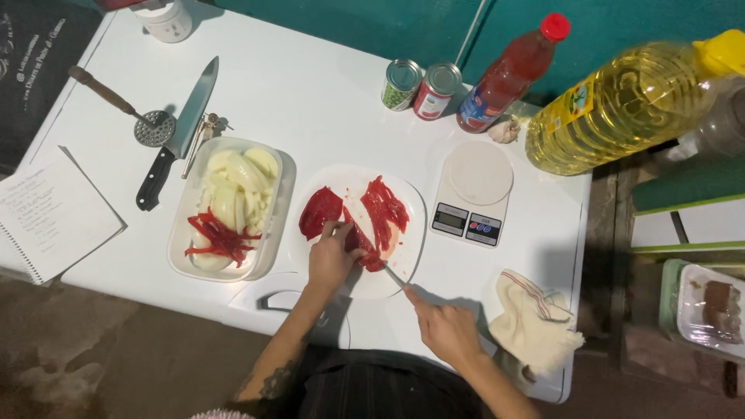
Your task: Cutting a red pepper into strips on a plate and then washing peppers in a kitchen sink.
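surface [326, 101] white, crowded | oil bottle [628, 97] leans at the far right edge, a nudge could roll it off | plate [415, 209] carries the red pepper [365, 244] | left hand [332, 256] grip pins pepper, fingertips near the blade, a slip cuts | right hand [446, 330] grip clenched on small knife [396, 275]

This is a makeshift home kitchen. A white table [310, 101] serves as the worktop, carrying a large bottle of cooking oil [628, 101], two tins [423, 87], a digital kitchen scale [473, 198] and a chef's knife [178, 132]. A plastic tub [268, 240] of sliced onion and red pepper sits beside an open handwritten notebook [50, 213].
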